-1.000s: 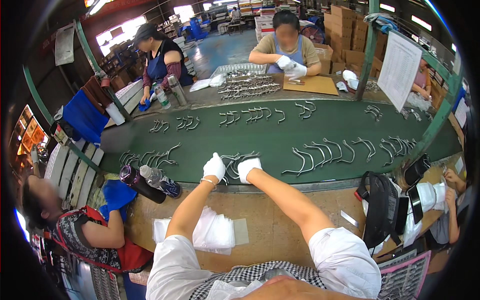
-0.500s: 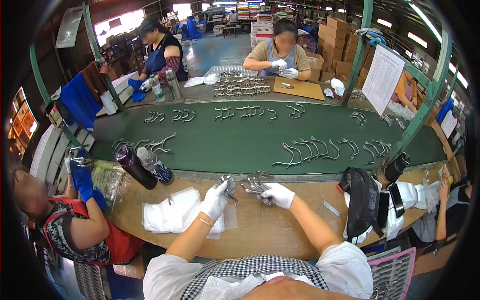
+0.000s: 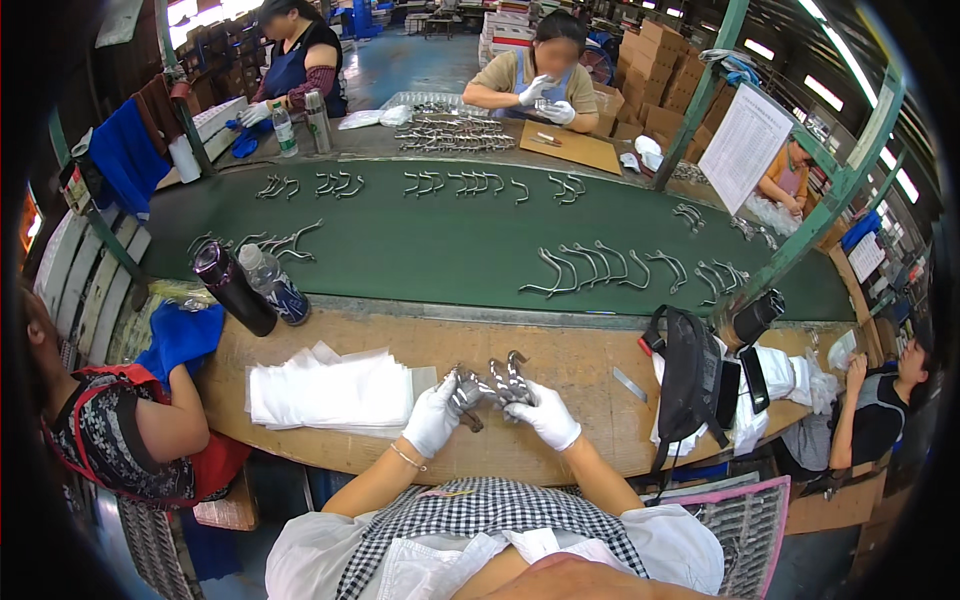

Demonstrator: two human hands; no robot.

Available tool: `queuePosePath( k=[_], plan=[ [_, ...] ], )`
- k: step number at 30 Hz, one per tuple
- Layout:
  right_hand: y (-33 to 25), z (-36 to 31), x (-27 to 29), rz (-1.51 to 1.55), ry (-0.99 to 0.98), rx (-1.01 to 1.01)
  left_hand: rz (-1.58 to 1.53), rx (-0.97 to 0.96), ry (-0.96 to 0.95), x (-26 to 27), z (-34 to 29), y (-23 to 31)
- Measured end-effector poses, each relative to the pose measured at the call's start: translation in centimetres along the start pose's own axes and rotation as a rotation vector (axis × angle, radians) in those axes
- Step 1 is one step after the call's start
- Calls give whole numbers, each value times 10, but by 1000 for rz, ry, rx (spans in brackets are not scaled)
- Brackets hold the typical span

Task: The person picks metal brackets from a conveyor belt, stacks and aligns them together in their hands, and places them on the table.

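Observation:
My left hand [image 3: 432, 420], in a white glove, is closed round a few curved metal pieces [image 3: 466, 394]. My right hand [image 3: 548, 416], gloved alike, grips another bunch of curved metal pieces [image 3: 507, 378], whose hooked ends point up and away from me. The two bunches meet or nearly meet over the near wooden table [image 3: 520, 455]; I cannot tell whether they touch. My fingers partly hide the pieces. A stack of white plastic bags [image 3: 330, 393] lies beside my left hand, and a flat metal strip [image 3: 629, 384] lies to the right of my right hand.
Across the table runs a green belt [image 3: 420, 260] bearing rows of curved metal pieces [image 3: 590, 268]. A dark tumbler [image 3: 234, 290] and a plastic bottle [image 3: 275, 285] stand left; a black bag [image 3: 690, 385] lies right. Co-workers sit on both sides and opposite.
My hands have come closer together, bringing the two bunches of metal pieces side by side. The view has tilted down. The co-worker at left has lowered a blue-gloved hand.

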State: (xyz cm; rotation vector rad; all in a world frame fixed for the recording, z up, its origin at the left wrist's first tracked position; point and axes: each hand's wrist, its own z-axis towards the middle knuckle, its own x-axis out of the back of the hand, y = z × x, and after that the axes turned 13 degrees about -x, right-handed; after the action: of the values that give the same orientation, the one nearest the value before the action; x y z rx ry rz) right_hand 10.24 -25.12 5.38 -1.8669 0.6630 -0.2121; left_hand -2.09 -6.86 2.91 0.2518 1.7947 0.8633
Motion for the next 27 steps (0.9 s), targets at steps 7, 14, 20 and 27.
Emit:
queuePosePath(
  k=[7,14,20,27],
  plan=[
    [1,-21,-19,-542,218,-1,-15,156,-118,-10,2,-5],
    [27,-14,-13,-947,384,243,-19,221,-167,0,-3,-4],
    [32,-7,-5,-498,167,47,-676,405,-195,12,2,-9],
    [25,3,4,-489,88,-151,-206,240,-201,-9,7,8]
  ],
)
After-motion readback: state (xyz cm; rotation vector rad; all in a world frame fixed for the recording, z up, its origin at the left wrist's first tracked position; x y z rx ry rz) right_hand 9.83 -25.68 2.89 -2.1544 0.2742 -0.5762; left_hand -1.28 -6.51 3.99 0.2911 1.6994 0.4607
